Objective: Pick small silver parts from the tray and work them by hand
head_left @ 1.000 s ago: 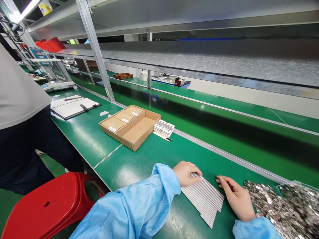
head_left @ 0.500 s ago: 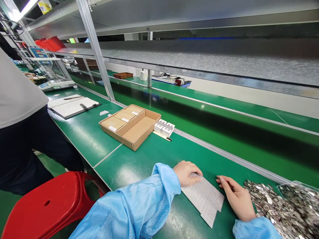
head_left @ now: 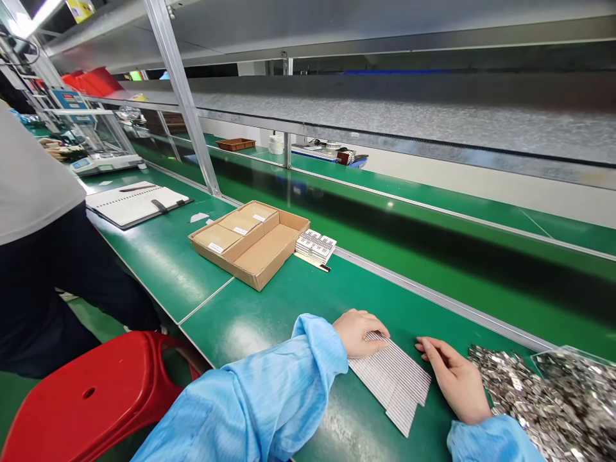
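Observation:
A flat, striped grey panel of narrow parallel rows (head_left: 392, 382) lies on the green bench, its lower edge stepped. My left hand (head_left: 360, 332) rests over the panel's upper left end, thumb on one side and fingers curled round the other. Just off the panel's right side is my right hand (head_left: 455, 378), held low over the bench. Its fingers stretch loosely forward with the thumb a little apart, and I see nothing in them. Close to that hand's right lies a heap of small shiny metal pieces (head_left: 517, 388).
A clear plastic tray (head_left: 541, 359) holds more metal pieces. Farther back sit a cardboard box (head_left: 255, 279) with brown packets, a stack of printed white cards (head_left: 315, 242) and an open notebook (head_left: 129, 205). A red stool (head_left: 72, 391) and a standing person (head_left: 33, 173) are at left.

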